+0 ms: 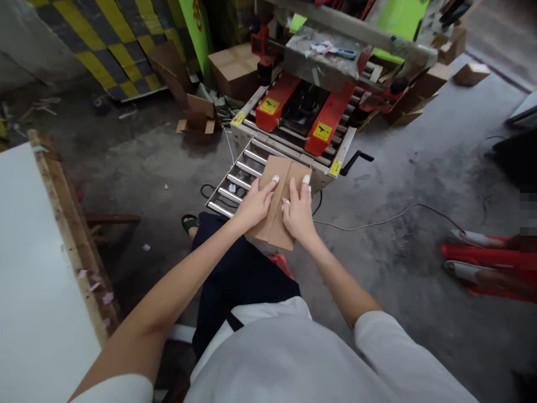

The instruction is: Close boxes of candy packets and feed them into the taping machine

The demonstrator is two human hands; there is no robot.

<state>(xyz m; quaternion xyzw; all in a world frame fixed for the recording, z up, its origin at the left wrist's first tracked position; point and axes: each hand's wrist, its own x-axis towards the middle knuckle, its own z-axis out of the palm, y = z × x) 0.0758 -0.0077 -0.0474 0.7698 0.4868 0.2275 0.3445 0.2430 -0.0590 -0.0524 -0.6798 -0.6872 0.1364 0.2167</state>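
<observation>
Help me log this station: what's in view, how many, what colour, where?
Cardboard box: one, brown, under both hands
Rollers: several, silver, ahead
Machine: one, red and grey, beyond rollers
Other boxes: several, brown, around machine
Striped stack: one, yellow-grey, upper left
Table: one, white, left
Cable: one, grey, floor right
Other person's feet: two, pale footwear, right
Left hand: one, white fingertip, on box's left
Right hand: one, white fingertips, on box's right

carton (276, 217): on roller conveyor (238, 182) | machine (321, 67): behind carton | table (42, 252): left of conveyor | cable (352, 229): right

Pale short-sleeved shirt (268, 358), navy trousers (243, 274), white fingertip covers (306, 179)
</observation>
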